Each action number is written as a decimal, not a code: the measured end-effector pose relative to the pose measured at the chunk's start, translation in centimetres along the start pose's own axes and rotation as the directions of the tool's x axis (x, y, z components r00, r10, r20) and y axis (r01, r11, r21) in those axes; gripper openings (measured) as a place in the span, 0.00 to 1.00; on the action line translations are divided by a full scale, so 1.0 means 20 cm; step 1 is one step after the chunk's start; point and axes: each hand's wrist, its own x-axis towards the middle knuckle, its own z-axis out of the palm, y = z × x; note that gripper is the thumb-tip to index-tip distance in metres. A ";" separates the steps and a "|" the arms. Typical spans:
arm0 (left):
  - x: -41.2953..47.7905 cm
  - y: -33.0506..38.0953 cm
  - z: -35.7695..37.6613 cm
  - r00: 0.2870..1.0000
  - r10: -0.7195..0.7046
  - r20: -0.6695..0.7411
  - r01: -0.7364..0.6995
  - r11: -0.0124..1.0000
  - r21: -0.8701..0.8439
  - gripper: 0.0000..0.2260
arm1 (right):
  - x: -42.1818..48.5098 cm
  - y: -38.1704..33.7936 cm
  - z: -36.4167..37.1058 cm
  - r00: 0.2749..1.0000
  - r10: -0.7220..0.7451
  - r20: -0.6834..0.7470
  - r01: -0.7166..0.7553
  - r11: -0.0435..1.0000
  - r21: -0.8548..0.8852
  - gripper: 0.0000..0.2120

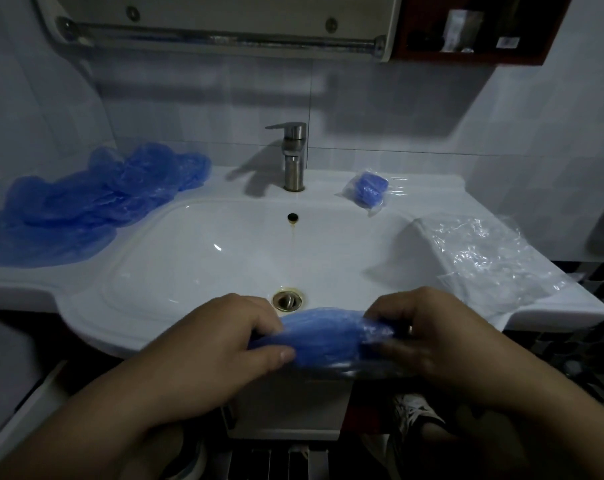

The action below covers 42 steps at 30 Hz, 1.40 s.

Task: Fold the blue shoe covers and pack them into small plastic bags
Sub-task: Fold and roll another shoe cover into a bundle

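Enclosing blue covers [368, 189]: plastic bag [396, 187]

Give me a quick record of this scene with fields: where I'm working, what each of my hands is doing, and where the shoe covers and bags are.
place: white sink with a faucet at the back
left hand: grips the left end of the held shoe cover
right hand: grips its right end
held shoe cover: blue, bunched, over the sink's front rim
loose pile: blue shoe covers on the counter left of the basin
packed bag: one, right of the faucet
empty bags: clear, on the right counter
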 end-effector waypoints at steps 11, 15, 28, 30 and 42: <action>0.05 0.02 0.07 0.928 -0.286 -0.240 0.303 0.952 0.036 0.03 | 0.08 -0.04 0.12 0.941 0.264 -0.214 -0.282 0.958 -0.057 0.14; 0.05 0.02 0.09 0.924 -0.284 -0.257 0.316 0.944 0.092 0.04 | 0.05 -0.05 0.11 0.947 0.211 -0.244 -0.247 0.960 -0.128 0.25; 0.06 -0.05 0.04 0.958 -0.270 -0.092 0.277 0.958 0.074 0.18 | 0.06 -0.15 0.24 0.988 0.054 0.147 0.020 0.888 -0.460 0.31; 0.05 -0.09 0.02 0.956 -0.291 -0.041 0.293 0.950 0.106 0.17 | 0.04 -0.11 0.21 0.984 0.048 0.170 0.034 0.891 -0.453 0.31; 0.02 -0.03 -0.03 0.987 0.092 -0.133 -0.080 0.992 0.096 0.09 | 0.05 -0.08 0.19 0.994 -0.001 0.107 0.039 0.934 -0.356 0.36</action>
